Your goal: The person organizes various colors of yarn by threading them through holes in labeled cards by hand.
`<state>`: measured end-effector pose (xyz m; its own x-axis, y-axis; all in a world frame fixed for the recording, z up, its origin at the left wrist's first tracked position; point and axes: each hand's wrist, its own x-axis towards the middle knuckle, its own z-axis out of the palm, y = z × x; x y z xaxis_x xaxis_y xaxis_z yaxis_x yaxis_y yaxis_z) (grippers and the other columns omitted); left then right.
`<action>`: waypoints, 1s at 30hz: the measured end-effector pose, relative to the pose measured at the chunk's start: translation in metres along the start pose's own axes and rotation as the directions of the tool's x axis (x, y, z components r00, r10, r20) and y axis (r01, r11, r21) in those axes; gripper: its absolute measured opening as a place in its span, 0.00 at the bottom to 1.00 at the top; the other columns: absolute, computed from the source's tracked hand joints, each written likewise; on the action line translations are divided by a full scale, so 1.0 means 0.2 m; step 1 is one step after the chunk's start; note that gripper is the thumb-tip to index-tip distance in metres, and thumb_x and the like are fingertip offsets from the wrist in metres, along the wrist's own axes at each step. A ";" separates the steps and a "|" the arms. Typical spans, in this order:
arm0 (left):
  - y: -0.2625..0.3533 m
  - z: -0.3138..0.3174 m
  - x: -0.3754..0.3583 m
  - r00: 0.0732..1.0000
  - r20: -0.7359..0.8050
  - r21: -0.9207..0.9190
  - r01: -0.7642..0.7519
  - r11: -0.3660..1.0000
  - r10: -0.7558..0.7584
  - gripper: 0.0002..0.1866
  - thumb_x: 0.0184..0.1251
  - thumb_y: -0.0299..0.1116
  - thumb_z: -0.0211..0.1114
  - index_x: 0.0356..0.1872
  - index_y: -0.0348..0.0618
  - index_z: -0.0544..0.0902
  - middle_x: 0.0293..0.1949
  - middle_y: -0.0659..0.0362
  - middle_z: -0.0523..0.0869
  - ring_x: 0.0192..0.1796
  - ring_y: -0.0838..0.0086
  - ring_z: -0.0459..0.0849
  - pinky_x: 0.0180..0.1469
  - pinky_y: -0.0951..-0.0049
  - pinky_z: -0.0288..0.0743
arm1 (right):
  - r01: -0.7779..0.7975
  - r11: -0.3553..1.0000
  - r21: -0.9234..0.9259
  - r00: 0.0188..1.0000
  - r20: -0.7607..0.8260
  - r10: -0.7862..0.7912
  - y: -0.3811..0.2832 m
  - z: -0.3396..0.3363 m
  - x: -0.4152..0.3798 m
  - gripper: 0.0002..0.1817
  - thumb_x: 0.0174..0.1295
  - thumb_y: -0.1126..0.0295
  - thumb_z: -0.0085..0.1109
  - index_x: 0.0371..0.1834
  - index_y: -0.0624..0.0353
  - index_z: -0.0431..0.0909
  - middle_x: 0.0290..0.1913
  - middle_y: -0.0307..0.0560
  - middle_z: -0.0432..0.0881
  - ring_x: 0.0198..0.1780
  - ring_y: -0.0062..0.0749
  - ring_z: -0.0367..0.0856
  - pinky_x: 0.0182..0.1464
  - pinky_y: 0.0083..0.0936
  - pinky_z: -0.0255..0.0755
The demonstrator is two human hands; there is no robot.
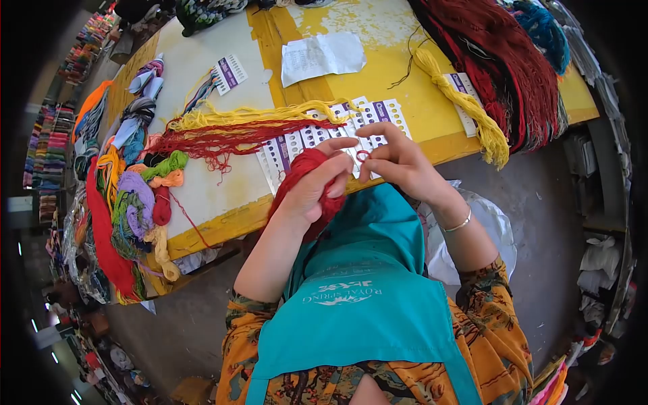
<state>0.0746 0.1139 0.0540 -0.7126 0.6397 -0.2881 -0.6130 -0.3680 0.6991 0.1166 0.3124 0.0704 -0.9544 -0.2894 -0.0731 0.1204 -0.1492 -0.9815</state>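
My left hand (322,181) is wrapped round a bundled skein of red thread (297,177), above the table's front edge. Close to its right, my right hand (399,160) has its fingers bent, with a small loop of red thread (362,155) at the thumb and fingertips. Just beyond both hands lie several white cards (398,116) with purple labels and rows of holes. Yellow threads (263,115) and loose red threads (223,138) stretch across the table toward these cards, partly covering them.
On the yellow and white table (202,229), coloured skeins (135,202) are heaped at left. A crumpled paper (322,57) lies at the back. To the right are a twisted yellow skein (472,111) on another card and a large dark red bundle (493,61).
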 end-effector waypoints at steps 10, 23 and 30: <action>-0.07 0.01 0.20 0.966 -0.218 0.271 -0.076 0.960 0.138 0.09 0.72 0.38 0.59 0.41 0.44 0.77 0.34 0.63 0.81 0.22 0.86 0.69 0.24 0.84 0.60 | 0.118 0.855 -0.505 0.914 -0.280 -0.292 0.21 -0.09 0.16 0.08 0.63 0.76 0.60 0.44 0.66 0.79 0.32 0.39 0.82 0.33 0.16 0.77 0.36 0.15 0.72; -0.03 0.00 0.36 0.898 -0.423 0.054 0.157 0.986 -0.120 0.18 0.69 0.36 0.61 0.56 0.41 0.76 0.48 0.58 0.82 0.30 0.80 0.76 0.27 0.81 0.68 | -0.032 0.780 -0.625 0.846 -0.433 -0.312 0.38 -0.27 0.39 0.08 0.58 0.68 0.61 0.35 0.62 0.81 0.30 0.54 0.84 0.32 0.45 0.84 0.35 0.33 0.76; -0.10 0.00 0.43 0.951 -0.301 0.375 0.045 0.926 0.076 0.13 0.71 0.32 0.57 0.54 0.41 0.73 0.36 0.61 0.80 0.23 0.83 0.72 0.21 0.83 0.63 | 0.070 0.849 -0.524 0.838 -0.431 -0.335 0.40 -0.28 0.39 0.07 0.58 0.71 0.63 0.35 0.63 0.81 0.29 0.49 0.85 0.30 0.33 0.84 0.35 0.25 0.76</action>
<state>0.0262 0.1762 0.0144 -0.8267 0.3771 -0.4176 -0.4713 -0.0588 0.8800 0.0357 0.3311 -0.0248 -0.9577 0.2150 0.1911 -0.1077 0.3480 -0.9313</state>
